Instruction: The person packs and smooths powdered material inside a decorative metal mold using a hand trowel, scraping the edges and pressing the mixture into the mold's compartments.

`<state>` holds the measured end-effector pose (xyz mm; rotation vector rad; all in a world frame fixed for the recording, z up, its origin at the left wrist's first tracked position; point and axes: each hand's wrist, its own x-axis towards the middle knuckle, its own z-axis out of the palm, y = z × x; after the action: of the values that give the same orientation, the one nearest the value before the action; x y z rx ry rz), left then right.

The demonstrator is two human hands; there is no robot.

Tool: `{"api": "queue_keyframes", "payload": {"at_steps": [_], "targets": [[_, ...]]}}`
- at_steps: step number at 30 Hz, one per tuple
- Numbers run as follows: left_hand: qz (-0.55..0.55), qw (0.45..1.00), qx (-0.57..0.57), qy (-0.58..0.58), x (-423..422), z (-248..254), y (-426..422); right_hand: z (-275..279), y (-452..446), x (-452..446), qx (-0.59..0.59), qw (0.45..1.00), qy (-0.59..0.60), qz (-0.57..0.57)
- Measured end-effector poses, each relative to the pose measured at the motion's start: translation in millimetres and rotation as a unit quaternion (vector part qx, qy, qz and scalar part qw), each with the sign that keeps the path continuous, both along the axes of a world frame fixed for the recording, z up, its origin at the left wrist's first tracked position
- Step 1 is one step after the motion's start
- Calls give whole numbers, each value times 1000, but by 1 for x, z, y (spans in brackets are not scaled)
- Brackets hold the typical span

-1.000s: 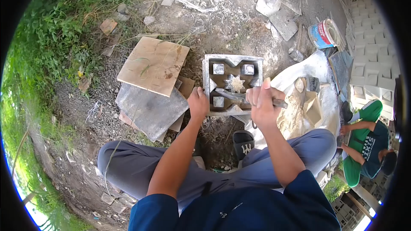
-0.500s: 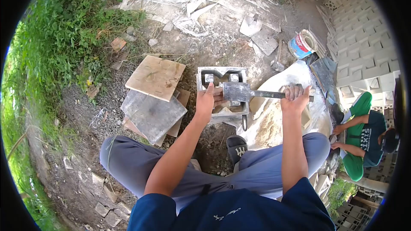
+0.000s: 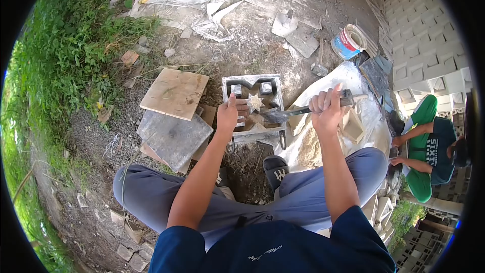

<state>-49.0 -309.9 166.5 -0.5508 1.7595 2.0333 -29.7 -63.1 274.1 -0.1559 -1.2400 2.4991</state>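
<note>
A grey metal mould (image 3: 251, 79) with square blocks in its corners and a pale star-shaped piece (image 3: 256, 102) at its centre lies on the ground before me. My left hand (image 3: 230, 114) reaches over the mould's left wall, fingers stretched out and holding nothing. My right hand (image 3: 326, 108) is wrapped round the handle of a flat-bladed paddle (image 3: 275, 116). Its blade is tilted nearly edge-on, low over the right part of the mould. Sand-coloured powder (image 3: 308, 146) is heaped on a white sheet (image 3: 326, 88) to the right.
Stacked boards (image 3: 174, 93) lie left of the mould. A paint bucket (image 3: 348, 42), a trowel-like scoop (image 3: 284, 24) and a hammer (image 3: 319, 65) are beyond it. Another person (image 3: 429, 149) sits at the far right, by a wall of patterned blocks (image 3: 424, 45). Plants grow at left.
The paddle has turned from flat across the mould to tilted on edge, its handle end raised. The star-shaped piece now shows. My left hand's fingers no longer meet the blade.
</note>
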Motion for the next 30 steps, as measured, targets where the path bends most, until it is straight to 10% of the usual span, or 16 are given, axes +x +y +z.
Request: {"api": "queue_keyframes", "payload": {"at_steps": [10, 15, 30], "targets": [[3, 1000, -22, 3, -4, -17, -7, -97, -29, 21, 396, 910, 53, 110], [-6, 999, -34, 2, -8, -19, -6, -55, -10, 14, 332, 915, 32, 226], [-18, 1000, -24, 4, -6, -15, 8, -55, -12, 38, 341, 935, -25, 92]]}}
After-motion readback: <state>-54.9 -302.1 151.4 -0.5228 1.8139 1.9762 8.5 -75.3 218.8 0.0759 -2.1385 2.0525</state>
